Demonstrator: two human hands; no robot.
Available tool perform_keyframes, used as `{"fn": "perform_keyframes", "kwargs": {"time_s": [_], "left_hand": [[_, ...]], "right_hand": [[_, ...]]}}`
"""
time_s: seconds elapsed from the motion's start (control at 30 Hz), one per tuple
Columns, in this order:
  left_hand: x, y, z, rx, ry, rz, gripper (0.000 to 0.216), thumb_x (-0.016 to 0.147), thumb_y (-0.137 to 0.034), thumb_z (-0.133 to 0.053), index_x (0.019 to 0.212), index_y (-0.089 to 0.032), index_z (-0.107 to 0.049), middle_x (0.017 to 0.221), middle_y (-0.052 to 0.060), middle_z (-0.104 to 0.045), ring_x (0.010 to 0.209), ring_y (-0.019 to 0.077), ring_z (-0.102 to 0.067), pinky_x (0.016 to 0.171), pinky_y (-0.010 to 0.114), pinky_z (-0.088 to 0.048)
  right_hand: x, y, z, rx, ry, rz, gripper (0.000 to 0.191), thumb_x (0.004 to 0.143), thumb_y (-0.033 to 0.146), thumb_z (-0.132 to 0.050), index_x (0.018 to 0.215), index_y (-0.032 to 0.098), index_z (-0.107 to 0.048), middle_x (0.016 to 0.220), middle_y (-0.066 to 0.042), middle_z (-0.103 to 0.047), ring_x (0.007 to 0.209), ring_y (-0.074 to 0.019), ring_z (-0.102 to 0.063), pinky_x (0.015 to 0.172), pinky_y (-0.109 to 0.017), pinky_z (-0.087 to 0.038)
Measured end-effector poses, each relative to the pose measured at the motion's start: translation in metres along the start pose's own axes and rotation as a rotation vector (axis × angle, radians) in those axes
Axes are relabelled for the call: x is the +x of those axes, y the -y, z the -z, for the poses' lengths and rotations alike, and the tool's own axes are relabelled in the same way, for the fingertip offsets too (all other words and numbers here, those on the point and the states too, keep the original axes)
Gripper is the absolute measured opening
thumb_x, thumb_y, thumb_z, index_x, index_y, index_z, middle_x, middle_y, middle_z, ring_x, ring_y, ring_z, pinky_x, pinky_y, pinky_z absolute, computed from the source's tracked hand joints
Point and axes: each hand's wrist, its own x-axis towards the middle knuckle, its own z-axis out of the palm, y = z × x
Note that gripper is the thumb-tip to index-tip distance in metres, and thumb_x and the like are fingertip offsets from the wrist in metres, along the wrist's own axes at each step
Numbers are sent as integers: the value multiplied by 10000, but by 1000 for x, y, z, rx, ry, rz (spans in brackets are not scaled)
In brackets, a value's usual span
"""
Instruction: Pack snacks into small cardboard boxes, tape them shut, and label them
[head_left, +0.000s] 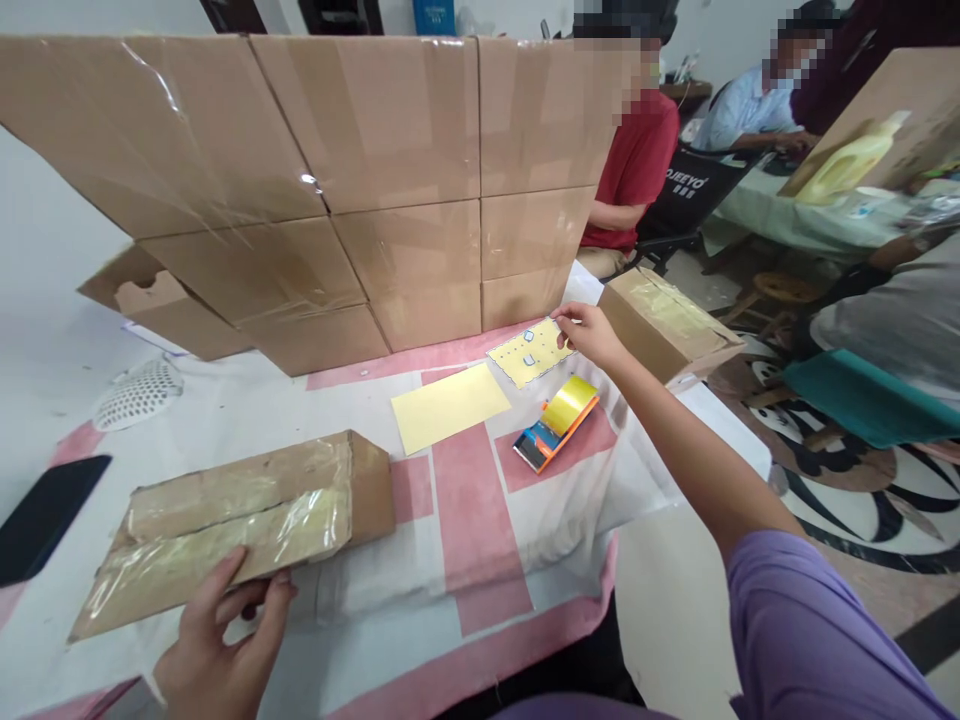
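Observation:
A long cardboard box (247,500) with clear tape over its top lies at the front left of the table. My left hand (229,620) grips the near edge of its flap, one finger on top. Farther off to the right, my right hand (585,335) pinches the right end of a yellow paper sheet (517,365) printed with small marks and dots. That sheet lies on the table, its right corner hidden by my fingers. Beside it is a plain yellow sheet (448,405). A tape dispenser (555,425) with a yellow roll sits just below my right hand.
Stacked cardboard boxes (405,170) form a wall at the back. Another taped box (675,320) stands on the right. A black phone (49,520) and a white perforated basket (142,390) lie at left on the pink-and-white tablecloth (480,530). Other people sit beyond.

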Motion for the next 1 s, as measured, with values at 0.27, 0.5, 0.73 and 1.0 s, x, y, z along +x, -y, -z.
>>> {"fn": "perform_keyframes", "kwargs": {"time_s": [0.27,0.5,0.73,1.0], "left_hand": [[-3,-48,16,26,-189,-322,153,873,-297,-726,988,-197,-735,549,-46,-606,413,93,-483,443,230,-383],[12,-173,-6,-442,38,-754,230,893,-106,-691,1100,-204,-703,890,19,-737,712,105,-668,679,225,-550],[14,-201,-12,-596,177,-642,102,940,-141,-666,998,-210,-714,838,-16,-740,693,87,-657,665,205,-534],[8,-203,-11,-584,186,-600,79,946,-148,-657,947,-208,-708,836,-14,-746,695,89,-652,656,209,-516]], "right_hand": [[-63,70,-34,170,191,285,317,917,427,-692,1092,221,-526,613,104,-510,452,-85,-495,461,-214,-367],[-167,128,-84,205,489,418,261,1005,398,-601,1175,255,-464,670,98,-500,582,-105,-480,576,-229,-382],[-204,136,-87,21,547,679,232,1075,226,-424,1302,253,-390,847,22,-638,736,-138,-583,739,-280,-458],[-209,120,-90,-39,447,704,221,1070,222,-432,1287,260,-409,893,-11,-704,781,-166,-654,701,-279,-477]]}}
